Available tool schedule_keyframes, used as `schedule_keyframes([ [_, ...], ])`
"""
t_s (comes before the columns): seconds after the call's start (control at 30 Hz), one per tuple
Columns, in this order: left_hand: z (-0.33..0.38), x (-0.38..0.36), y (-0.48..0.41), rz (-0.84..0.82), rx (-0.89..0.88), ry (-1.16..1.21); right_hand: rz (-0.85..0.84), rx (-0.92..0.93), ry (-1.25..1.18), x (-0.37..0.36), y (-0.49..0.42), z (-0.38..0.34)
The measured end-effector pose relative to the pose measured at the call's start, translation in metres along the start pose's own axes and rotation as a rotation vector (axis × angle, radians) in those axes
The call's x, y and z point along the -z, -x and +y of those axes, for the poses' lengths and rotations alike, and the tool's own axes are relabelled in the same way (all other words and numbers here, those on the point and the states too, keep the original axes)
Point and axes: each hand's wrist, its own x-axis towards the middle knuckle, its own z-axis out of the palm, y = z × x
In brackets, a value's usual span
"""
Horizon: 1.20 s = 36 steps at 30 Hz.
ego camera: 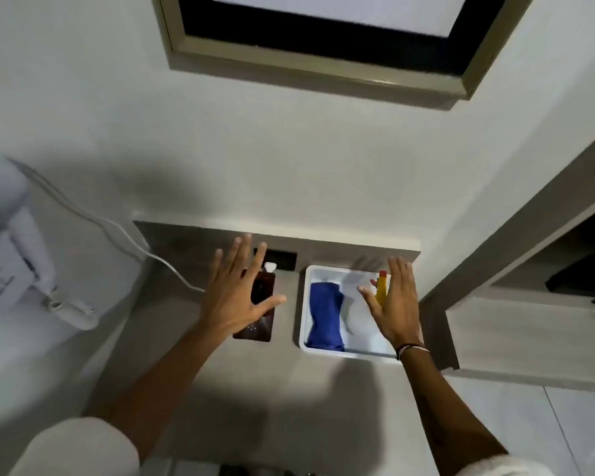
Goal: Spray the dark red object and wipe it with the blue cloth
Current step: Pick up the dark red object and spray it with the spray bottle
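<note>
A dark red flat box (261,324) with white tissue sticking out of its far end lies on the grey counter. My left hand (238,293) hovers over it with fingers spread, holding nothing, and hides most of it. To the right stands a white tray (302,304) holding a rolled blue cloth (325,317) and a yellow spray bottle (381,291) with a red top. My right hand (394,304) is spread flat above the tray's right side, covering most of the bottle. Whether either hand touches anything I cannot tell.
A white cable (117,231) runs from a white device (18,269) at the left to the counter's back. A black socket plate (282,258) sits behind the red box. A cabinet edge (495,269) rises on the right; a dark framed window (323,36) is above.
</note>
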Motion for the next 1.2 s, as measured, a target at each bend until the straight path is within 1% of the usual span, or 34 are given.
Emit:
schedule_keyframes([
  [0.03, 0.001, -0.006, 0.003, -0.084, 0.012, -0.020, -0.011, -0.057, -0.080, -0.007, 0.004, 0.003],
  [0.1, -0.001, -0.018, 0.011, -0.147, 0.033, -0.044, -0.029, -0.158, -0.249, -0.018, 0.012, 0.005],
  [0.13, -0.002, -0.025, 0.016, -0.168, 0.036, -0.052, -0.049, -0.193, -0.281, -0.025, 0.016, 0.005],
  [0.2, -0.002, -0.032, 0.018, -0.203, 0.036, -0.045, -0.031, -0.212, -0.307, -0.035, 0.019, 0.003],
  [0.27, -0.003, -0.032, 0.016, -0.213, 0.031, -0.035, -0.010, -0.215, -0.323, -0.042, 0.018, 0.003],
  [0.5, -0.001, -0.036, 0.015, -0.152, 0.049, 0.008, 0.020, -0.251, -0.348, -0.057, 0.015, 0.010],
  [0.57, 0.001, -0.032, 0.013, -0.144, 0.056, 0.048, 0.019, -0.250, -0.362, -0.058, 0.012, 0.012],
  [0.73, -0.003, -0.021, 0.011, -0.184, 0.101, 0.191, 0.006, -0.216, -0.392, -0.052, 0.007, 0.011],
  [0.8, -0.010, -0.017, 0.016, -0.187, 0.146, 0.276, 0.007, -0.176, -0.408, -0.044, 0.005, 0.006],
  [0.87, -0.021, -0.015, 0.023, -0.189, 0.194, 0.397, 0.042, -0.127, -0.418, -0.030, 0.005, -0.007],
  [0.93, -0.034, -0.011, 0.031, -0.185, 0.225, 0.510, 0.079, -0.056, -0.462, -0.016, 0.012, -0.027],
  [0.97, -0.041, -0.009, 0.035, -0.182, 0.227, 0.544, 0.065, -0.025, -0.505, -0.012, 0.018, -0.037],
  [1.0, -0.047, -0.008, 0.039, -0.181, 0.231, 0.570, 0.015, -0.001, -0.552, -0.010, 0.023, -0.046],
  [1.07, -0.059, -0.002, 0.048, -0.188, 0.251, 0.613, -0.174, 0.066, -0.628, -0.013, 0.038, -0.063],
  [1.13, -0.068, 0.002, 0.059, -0.193, 0.260, 0.639, -0.383, 0.162, -0.570, -0.025, 0.054, -0.075],
  [1.2, -0.074, 0.004, 0.067, -0.203, 0.256, 0.650, -0.554, 0.193, -0.521, -0.039, 0.069, -0.088],
])
